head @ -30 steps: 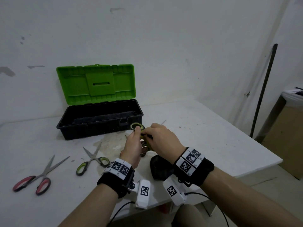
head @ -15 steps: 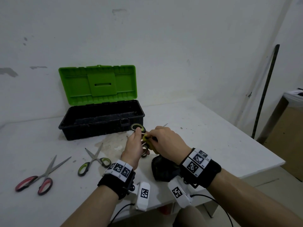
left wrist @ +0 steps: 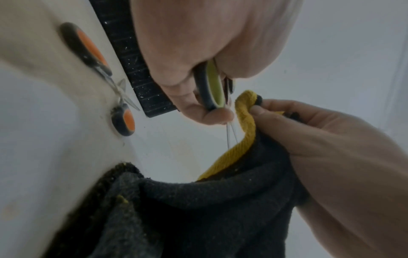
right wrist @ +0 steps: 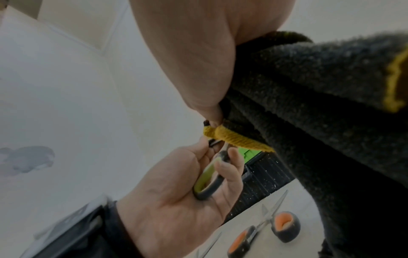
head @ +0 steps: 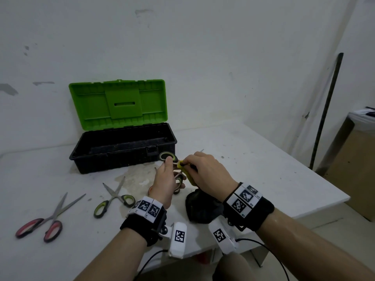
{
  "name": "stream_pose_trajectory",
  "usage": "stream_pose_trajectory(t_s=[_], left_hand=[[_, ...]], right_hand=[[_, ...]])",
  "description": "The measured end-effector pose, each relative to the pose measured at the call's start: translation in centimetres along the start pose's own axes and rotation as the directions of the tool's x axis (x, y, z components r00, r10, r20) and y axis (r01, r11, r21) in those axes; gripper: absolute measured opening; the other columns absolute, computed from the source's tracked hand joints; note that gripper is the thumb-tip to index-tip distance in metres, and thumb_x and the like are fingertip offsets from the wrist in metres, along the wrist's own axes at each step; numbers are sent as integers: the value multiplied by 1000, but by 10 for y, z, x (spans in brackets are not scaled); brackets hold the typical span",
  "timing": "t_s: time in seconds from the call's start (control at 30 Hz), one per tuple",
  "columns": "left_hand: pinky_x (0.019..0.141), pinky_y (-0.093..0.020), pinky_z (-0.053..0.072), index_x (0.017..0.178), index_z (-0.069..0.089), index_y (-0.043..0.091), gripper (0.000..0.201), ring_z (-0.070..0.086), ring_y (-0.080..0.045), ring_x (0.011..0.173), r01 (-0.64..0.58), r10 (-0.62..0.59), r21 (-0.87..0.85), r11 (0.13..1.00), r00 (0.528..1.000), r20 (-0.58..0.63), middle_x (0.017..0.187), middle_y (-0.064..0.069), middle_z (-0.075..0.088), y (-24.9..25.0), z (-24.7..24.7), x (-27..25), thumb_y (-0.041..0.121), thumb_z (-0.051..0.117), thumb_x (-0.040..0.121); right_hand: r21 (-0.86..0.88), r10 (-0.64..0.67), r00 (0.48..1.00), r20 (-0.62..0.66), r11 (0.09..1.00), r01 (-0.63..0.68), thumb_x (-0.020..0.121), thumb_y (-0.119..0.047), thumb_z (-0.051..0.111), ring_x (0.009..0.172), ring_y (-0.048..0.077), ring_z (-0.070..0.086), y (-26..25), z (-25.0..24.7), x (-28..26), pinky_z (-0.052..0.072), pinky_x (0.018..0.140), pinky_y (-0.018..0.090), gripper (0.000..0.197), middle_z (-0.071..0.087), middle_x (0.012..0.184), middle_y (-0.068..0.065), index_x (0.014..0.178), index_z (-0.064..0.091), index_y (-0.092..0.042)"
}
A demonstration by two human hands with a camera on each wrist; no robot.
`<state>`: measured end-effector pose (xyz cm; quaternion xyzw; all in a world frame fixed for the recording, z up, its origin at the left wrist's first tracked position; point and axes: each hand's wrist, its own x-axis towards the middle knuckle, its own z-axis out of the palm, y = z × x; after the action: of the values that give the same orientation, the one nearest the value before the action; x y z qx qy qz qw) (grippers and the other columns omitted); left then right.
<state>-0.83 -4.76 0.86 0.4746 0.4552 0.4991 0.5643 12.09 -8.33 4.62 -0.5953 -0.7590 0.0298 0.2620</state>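
Observation:
My left hand grips a pair of scissors with dark and green handles, fingers curled through the loops. The thin blades point at the yellow hem of a dark grey cloth. My right hand pinches that hem at its corner, held up in front of the toolbox. The rest of the cloth hangs down onto the table. Whether the blades touch the hem cannot be told.
An open toolbox with a raised green lid stands behind the hands. Green-handled scissors and red-handled scissors lie at the left on the white table. Orange-handled scissors lie beside the toolbox.
Both hands stay close together at the same spot. More of the yellow hem shows between them now than a second ago.

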Motion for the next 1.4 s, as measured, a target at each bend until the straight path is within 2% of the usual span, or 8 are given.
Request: stream_pose_trajectory(t_s=[0.1, 0.3, 0.5, 0.77, 1.07, 1.2, 1.33, 1.4], left_hand=[[55, -33, 53, 106, 63, 12, 46, 68, -23, 86, 20, -20, -13, 1000, 1000, 12, 102, -14, 72, 2, 4, 0, 44, 30, 108], [47, -28, 47, 110, 63, 3, 52, 60, -20, 65, 3, -5, -53, 999, 999, -32, 106, -16, 66, 1, -2, 3, 41, 27, 109], [55, -32, 52, 108, 65, 11, 48, 67, -24, 82, 28, -28, -30, 999, 1000, -11, 106, -16, 71, 2, 4, 2, 44, 30, 108], [48, -30, 48, 111, 64, 7, 53, 62, -20, 68, 34, -36, -63, 997, 999, -34, 112, -14, 69, -2, 2, 5, 46, 29, 108], [70, -41, 55, 101, 67, 16, 47, 70, -28, 87, 33, -33, -47, 998, 999, -11, 98, -14, 74, -5, 0, 5, 45, 30, 108], [67, -37, 54, 100, 66, 15, 46, 69, -26, 84, 39, -38, -56, 998, 999, 18, 97, -13, 73, -3, 0, 3, 44, 30, 108], [48, -25, 49, 110, 64, 10, 50, 62, -24, 79, 29, -29, -54, 998, 1000, 10, 101, -15, 70, -4, -4, 3, 44, 27, 108], [50, -28, 51, 110, 64, 13, 49, 63, -24, 79, 26, -25, -54, 998, 999, 19, 102, -14, 70, -5, -3, 4, 46, 28, 108]], right_hand=[[14, -2, 1000, 11, 1000, 2, 97, -34, 50, 94, 26, 60, -2, 5, -1, 53, 75, 45, 23, 61, 104, 0, 112, 65, -26], [80, 87, 994, -70, 993, -82, 98, -40, 49, 93, 23, 60, 13, -6, 1, 53, 77, 44, 27, 63, 103, -1, 108, 69, -24], [82, -3, 1000, -28, 997, 6, 97, -35, 52, 93, 25, 61, 5, 5, -3, 52, 77, 44, 23, 64, 101, 1, 110, 67, -25], [81, 55, 993, -105, 996, -47, 96, -42, 51, 89, 22, 60, 13, -3, 3, 53, 72, 43, 26, 64, 97, -1, 105, 68, -24], [8, -56, 997, 51, 998, 56, 98, -34, 50, 96, 23, 61, -2, 12, -7, 53, 74, 42, 21, 60, 106, -4, 112, 65, -29], [-69, -79, 992, 98, 994, 86, 99, -33, 48, 97, 23, 61, -3, 10, -7, 51, 70, 37, 22, 58, 111, -4, 113, 64, -30], [-77, -34, 999, 19, 996, 35, 98, -40, 49, 92, 24, 62, 5, 3, -1, 53, 69, 41, 24, 59, 104, -5, 111, 66, -29], [-62, -41, 999, 1, 997, 41, 98, -38, 50, 91, 25, 62, 4, 3, 0, 54, 68, 43, 23, 58, 104, -4, 113, 65, -28]])
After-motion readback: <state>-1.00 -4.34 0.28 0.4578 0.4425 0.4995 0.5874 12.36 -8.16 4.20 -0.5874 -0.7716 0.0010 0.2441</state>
